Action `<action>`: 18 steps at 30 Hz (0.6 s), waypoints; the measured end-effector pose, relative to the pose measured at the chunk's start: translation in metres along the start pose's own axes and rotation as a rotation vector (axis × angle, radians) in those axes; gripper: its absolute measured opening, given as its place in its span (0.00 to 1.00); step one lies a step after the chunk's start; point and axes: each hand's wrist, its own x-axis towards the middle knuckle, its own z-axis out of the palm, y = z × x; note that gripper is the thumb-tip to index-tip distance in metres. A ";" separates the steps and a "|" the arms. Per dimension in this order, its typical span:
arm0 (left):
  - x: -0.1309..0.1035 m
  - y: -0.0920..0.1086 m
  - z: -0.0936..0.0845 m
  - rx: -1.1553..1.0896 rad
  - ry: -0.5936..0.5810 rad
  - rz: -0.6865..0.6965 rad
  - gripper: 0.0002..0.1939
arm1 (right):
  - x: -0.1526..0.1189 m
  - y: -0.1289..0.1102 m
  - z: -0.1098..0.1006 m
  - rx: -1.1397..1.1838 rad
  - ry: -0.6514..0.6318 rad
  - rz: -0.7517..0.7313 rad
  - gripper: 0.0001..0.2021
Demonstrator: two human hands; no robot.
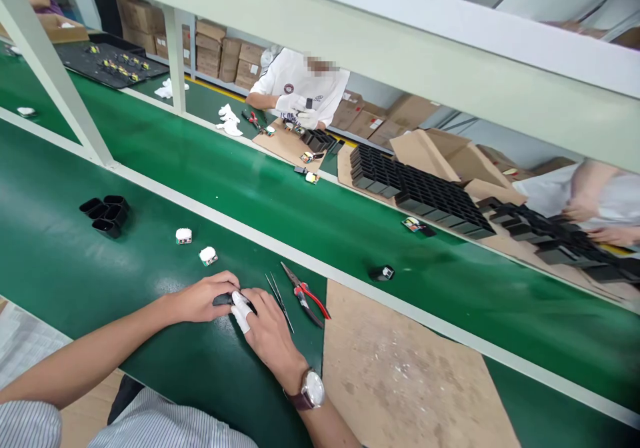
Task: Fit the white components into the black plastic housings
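Observation:
My left hand [203, 299] and my right hand [265, 321] meet over the green bench, both closed on a small black case [223, 299] that their fingers partly hide. White covers wrap fingers of my right hand. Beyond my hands lie two small circuit boards, one with a white top [208, 255] and another [183, 236] farther left. To the right of my right hand are metal tweezers [280, 303] and red-handled pliers [305, 295], jaws pointing away. A cluster of black cases [105, 215] sits at the left.
A brown board [400, 368] lies at the right. Past a pale rail [230, 227], a green belt [280, 201] carries a black case [383, 273] and a board [413, 225]. White-gloved hands of a person work opposite, beside rows of black cases [420, 191]. A slanted post [55, 68] stands left.

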 end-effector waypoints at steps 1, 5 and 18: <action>0.000 0.000 0.000 0.000 0.002 -0.006 0.10 | 0.000 0.000 0.000 0.017 0.018 0.016 0.19; 0.000 0.001 0.000 -0.010 0.003 -0.010 0.12 | 0.000 0.001 0.001 0.082 0.112 0.050 0.15; -0.005 -0.002 0.002 0.043 0.017 -0.018 0.16 | -0.023 0.011 -0.006 -0.073 0.202 0.306 0.19</action>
